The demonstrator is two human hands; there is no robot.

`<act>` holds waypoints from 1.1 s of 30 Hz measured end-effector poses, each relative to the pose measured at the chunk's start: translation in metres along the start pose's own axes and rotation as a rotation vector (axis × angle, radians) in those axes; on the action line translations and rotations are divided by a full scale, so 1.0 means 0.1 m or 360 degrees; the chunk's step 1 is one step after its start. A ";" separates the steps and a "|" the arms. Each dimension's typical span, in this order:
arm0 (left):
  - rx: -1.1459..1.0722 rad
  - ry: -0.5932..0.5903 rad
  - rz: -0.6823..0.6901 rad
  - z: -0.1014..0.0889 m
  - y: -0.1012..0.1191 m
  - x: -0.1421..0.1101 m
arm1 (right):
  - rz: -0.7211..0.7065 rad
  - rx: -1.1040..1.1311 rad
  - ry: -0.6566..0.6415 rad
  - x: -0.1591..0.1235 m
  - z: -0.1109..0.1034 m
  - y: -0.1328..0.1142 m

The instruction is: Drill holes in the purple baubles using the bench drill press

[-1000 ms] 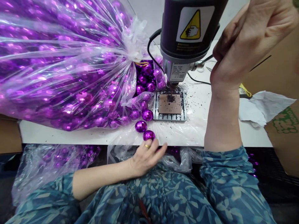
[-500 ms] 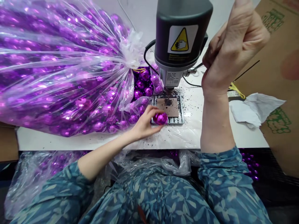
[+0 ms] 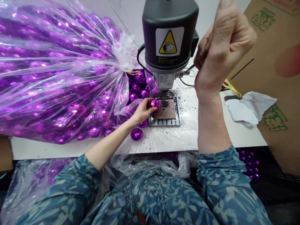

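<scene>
Left hand [image 3: 144, 111]: you grasp one faceted purple ball [image 3: 155, 104] between thumb and fingers, palm to its left.
Held ball: it is at the left edge of the brown board [image 3: 167, 113], low and just left of the drill's lower end; whether it touches the board is hard to tell from this angle.
Right hand [image 3: 223, 50]: you have it raised and clenched round the end of the lever [image 3: 191, 67], on the right side of the drill press [image 3: 170, 34].
Base plate [image 3: 164, 123]: it lies under the board, with dark shavings [image 3: 165, 103] scattered over both.
Loose ball [image 3: 136, 134]: it sits on the white table [image 3: 175, 140], near your left wrist.
Clear bag [image 3: 70, 81]: bulging with purple balls, it fills your left side.
White paper [image 3: 248, 107]: crumpled, right of your right forearm.
</scene>
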State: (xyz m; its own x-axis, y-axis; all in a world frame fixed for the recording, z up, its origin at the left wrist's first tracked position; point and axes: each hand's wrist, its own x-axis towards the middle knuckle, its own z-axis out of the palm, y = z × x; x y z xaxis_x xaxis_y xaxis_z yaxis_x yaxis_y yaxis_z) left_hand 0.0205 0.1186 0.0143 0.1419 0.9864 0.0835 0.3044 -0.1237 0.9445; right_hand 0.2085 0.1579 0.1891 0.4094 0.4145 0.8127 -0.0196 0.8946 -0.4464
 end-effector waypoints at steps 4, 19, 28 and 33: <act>0.0034 -0.0035 0.0060 -0.01 0.01 0.02 | 0.0099 -0.0078 0.0002 0.09 0.03 0.02; 0.0015 -0.0294 0.0209 0.03 -0.09 0.32 | 0.0280 -0.0061 0.0018 0.23 0.09 0.10; -0.0116 -0.0319 0.0171 0.10 -0.18 0.41 | 0.0282 0.0001 0.0071 0.21 0.12 0.09; -0.0163 -0.0393 0.0229 0.12 -0.20 0.43 | 0.0271 0.0072 0.0115 0.23 0.13 0.11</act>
State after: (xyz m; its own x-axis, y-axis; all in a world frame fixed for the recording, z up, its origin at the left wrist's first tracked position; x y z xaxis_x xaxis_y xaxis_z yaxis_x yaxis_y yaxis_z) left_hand 0.0316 0.1626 -0.0050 0.4053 0.9016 0.1509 0.1696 -0.2364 0.9567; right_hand 0.2061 0.1792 0.2074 0.4610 0.5489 0.6973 -0.1345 0.8199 -0.5565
